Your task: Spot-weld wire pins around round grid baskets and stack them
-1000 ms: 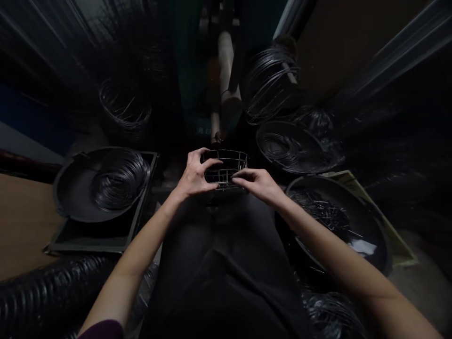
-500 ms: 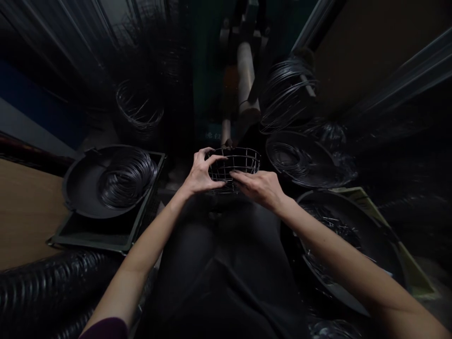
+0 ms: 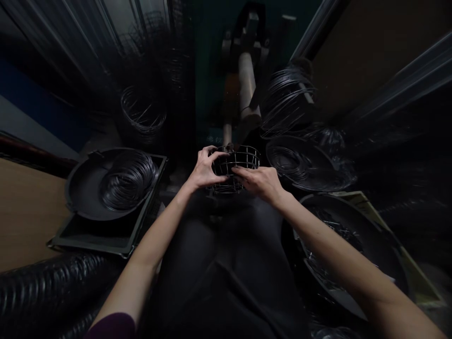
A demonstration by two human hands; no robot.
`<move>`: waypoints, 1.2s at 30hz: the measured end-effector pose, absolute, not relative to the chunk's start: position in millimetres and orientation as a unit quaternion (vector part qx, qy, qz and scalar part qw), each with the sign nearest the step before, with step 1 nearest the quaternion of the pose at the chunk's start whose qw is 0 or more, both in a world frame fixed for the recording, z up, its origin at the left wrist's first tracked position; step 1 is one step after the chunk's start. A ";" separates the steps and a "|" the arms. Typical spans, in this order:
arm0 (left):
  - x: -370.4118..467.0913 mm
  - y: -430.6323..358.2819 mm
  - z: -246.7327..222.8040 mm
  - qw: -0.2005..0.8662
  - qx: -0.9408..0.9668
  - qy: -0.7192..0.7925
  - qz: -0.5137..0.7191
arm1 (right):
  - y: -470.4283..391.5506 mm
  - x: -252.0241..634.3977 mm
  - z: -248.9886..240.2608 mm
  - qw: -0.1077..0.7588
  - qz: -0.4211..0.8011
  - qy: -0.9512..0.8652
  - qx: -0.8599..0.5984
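Note:
A round basket of thin metal wire (image 3: 243, 160) is held between both hands, just below the machine's electrode arms. My left hand (image 3: 205, 169) grips its left side, fingers curled over the upper part and thumb along the lower front. With fingers pressed together, my right hand (image 3: 261, 181) pinches at the basket's front right; whether a small wire is between those fingertips I cannot make out. The back of the basket lies close to the lower machine rod (image 3: 227, 134); contact is too dark to tell. Above it hangs a thick pale cylinder (image 3: 247, 77).
On the left, a dark pan (image 3: 83, 188) with a coil of wire rings (image 3: 130, 181) rests on a green crate (image 3: 93, 247). To the right are a pan of wire rings (image 3: 289, 157) and a bigger pan (image 3: 374, 240) with short wire pieces. Wire hoops (image 3: 287, 101) hang beside the machine.
The basket sits at a slightly different angle, with its upper rim nearer the lower rod. Both hands keep their hold, and the whole view has shifted a little.

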State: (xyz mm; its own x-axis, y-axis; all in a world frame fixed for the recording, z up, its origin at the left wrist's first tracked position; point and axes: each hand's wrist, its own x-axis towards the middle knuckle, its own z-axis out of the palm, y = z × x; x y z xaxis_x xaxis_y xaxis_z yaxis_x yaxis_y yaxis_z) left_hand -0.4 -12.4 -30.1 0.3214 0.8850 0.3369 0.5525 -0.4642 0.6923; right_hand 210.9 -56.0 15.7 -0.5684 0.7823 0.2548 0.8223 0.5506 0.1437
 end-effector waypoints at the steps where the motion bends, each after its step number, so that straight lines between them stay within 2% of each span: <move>1: -0.6 -10.8 -29.4 0.232 0.779 0.462 0.354 | -53.8 210.3 15.5 0.083 -0.125 -0.875 -0.460; 7: -3.3 -6.8 -26.8 0.219 0.785 0.461 0.350 | -53.8 210.4 13.6 0.088 -0.111 -0.860 -0.491; 17: -4.8 13.7 -19.8 0.240 0.772 0.480 0.340 | -43.6 220.4 0.7 0.208 -0.078 -0.800 -0.558; 31: -0.3 57.5 -7.5 0.260 0.766 0.493 0.320 | 1.1 205.1 10.4 0.261 -0.010 -0.744 -0.614; 36: -18.5 58.1 -28.5 0.273 0.772 0.453 0.352 | -55.4 269.4 3.0 0.343 0.072 -0.712 -0.609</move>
